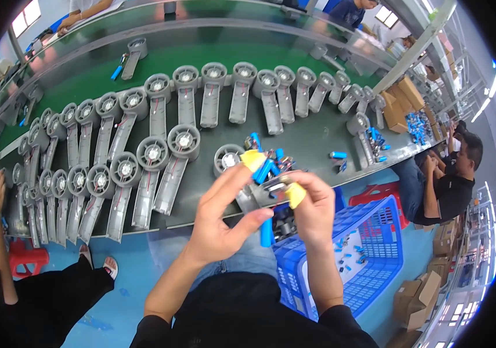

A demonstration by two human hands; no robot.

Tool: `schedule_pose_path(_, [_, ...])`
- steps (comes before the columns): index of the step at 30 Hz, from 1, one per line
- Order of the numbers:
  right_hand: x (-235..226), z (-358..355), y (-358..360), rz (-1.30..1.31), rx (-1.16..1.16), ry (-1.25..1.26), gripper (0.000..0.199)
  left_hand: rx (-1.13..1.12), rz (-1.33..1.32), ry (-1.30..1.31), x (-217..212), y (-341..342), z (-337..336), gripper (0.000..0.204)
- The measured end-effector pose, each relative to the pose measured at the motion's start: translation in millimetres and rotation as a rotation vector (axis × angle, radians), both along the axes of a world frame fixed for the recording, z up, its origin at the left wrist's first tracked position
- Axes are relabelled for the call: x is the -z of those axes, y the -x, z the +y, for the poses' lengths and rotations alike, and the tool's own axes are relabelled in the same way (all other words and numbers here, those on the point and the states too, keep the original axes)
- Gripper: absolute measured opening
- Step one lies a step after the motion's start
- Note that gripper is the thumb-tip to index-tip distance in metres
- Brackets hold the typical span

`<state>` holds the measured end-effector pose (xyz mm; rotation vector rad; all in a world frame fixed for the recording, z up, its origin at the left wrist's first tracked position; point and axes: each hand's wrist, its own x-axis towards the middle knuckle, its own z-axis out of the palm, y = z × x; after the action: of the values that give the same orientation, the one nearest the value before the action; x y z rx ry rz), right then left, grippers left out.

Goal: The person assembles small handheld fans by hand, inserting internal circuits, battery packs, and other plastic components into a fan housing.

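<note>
My left hand is raised over the bench edge, thumb and index finger spread apart, a yellow cover on the index fingertip. Its thumb tip overlaps the upper end of a blue cylindrical battery; I cannot tell whether they touch. Facing it, my right hand, also with a yellow fingertip cover, pinches a small circuit board. Whether that battery is joined to the board is unclear. Behind my left hand lies a grey fan housing, partly hidden. Beyond my fingers are more blue batteries with small parts.
Rows of grey fan housings cover the bench. A blue crate with loose batteries stands by my right arm. Cartons and a battery pile are at right. Co-workers sit right and stand left.
</note>
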<state>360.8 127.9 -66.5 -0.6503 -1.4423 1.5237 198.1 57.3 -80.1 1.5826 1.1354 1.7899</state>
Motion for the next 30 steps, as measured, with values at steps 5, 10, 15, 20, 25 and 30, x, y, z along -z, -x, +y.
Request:
schedule_pose_path(5, [16,-9,4,-0.255,-0.003,-0.184,0.019,-0.003,-0.345,0.142,21,0,-17,0.036])
schedule_pose_path(10, [27,1,-1,-0.643,0.077,-0.471,0.024,-0.223,-0.195,0.296,27,14,-27,0.026])
schedule_pose_path(15, [39,8,16,-0.538,-0.011,-0.507,0.023,-0.309,0.25,0.306,22,13,-21,0.014])
schedule_pose_path(20, [41,16,27,-0.505,-0.055,-0.581,0.023,-0.348,0.428,0.231,29,14,-9,0.013])
schedule_pose_path(25, [34,10,32,-0.596,-0.048,-0.571,0.021,-0.403,0.302,0.317,23,11,-7,0.008])
schedule_pose_path(30, [46,11,39,-0.571,0.051,-0.797,0.023,-0.39,-0.106,0.469,28,5,-4,0.01])
